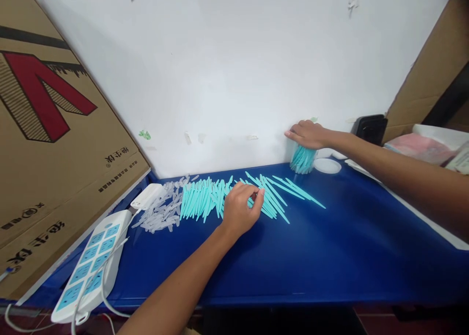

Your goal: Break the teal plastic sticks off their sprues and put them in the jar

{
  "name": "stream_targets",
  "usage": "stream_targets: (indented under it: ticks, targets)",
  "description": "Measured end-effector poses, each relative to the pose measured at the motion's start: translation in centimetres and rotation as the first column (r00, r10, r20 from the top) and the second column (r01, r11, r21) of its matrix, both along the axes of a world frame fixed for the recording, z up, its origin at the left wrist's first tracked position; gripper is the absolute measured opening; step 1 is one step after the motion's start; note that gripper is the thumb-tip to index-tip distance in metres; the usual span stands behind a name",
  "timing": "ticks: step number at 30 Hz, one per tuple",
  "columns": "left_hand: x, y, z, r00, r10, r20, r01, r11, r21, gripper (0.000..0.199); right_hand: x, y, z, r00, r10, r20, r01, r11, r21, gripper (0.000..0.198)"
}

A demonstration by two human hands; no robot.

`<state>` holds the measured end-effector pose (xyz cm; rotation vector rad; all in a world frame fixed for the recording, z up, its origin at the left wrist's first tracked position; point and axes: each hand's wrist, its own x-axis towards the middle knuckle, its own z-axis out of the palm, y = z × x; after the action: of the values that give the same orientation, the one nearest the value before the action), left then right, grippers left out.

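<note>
My left hand (242, 205) is over a row of thin turquoise plastic sticks (200, 198) on the blue table. Its thumb and curled forefinger meet in a ring; whatever they may pinch is hidden. More turquoise sticks (269, 195) fan out just right of this hand, and a few lie apart (298, 188) farther right. At the back, my right hand (308, 133) rests palm down over the top of a clear tub (303, 160) packed with turquoise sticks. Its fingers stretch out to the left. A round white lid (327, 166) lies beside the tub.
Left of the row lies a heap of translucent pale pieces (161, 210). A white box-shaped adapter (147, 196) and a power strip (93, 261) with cables stand nearer the left edge. Cardboard (54, 129) rises at left. A black object (371, 128) stands back right, near plastic bags (421, 146).
</note>
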<state>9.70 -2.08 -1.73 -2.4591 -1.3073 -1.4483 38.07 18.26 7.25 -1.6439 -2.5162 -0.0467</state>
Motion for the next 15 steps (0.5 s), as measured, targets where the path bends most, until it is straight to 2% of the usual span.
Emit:
stream_targets:
  ticks: [4, 8, 10, 12, 15]
  targets:
    - [0.0, 0.0, -0.1, 1.0, -0.019, -0.004, 0.019, 1.0, 0.002, 0.026, 0.3, 0.5, 0.5, 1.0, 0.017, 0.007, -0.016, 0.992, -0.125, 0.085]
    - [0.0, 0.0, -0.1, 0.999, -0.038, -0.014, 0.038, 0.999, 0.004, 0.026, 0.5, 0.6, 0.7, 0.999, 0.042, 0.009, -0.041, 0.987, -0.154, 0.089]
    - [0.0, 0.1, -0.1, 0.999, -0.041, -0.006, 0.042, 0.999, 0.008, 0.026, 0.7, 0.5, 0.7, 0.999, 0.045, -0.017, -0.047, 0.993, -0.11, 0.086]
    - [-0.1, 0.1, -0.1, 0.999, -0.038, -0.001, 0.038, 0.999, 0.007, 0.026, 1.1, 0.2, 0.4, 0.997, 0.051, -0.058, -0.051, 0.999, -0.006, 0.082]
    - [-0.1, 0.2, -0.1, 0.999, -0.036, -0.005, 0.036, 0.999, -0.002, 0.026, 2.0, 0.0, -0.3, 0.991, 0.079, -0.109, -0.07, 0.994, 0.08, 0.085]
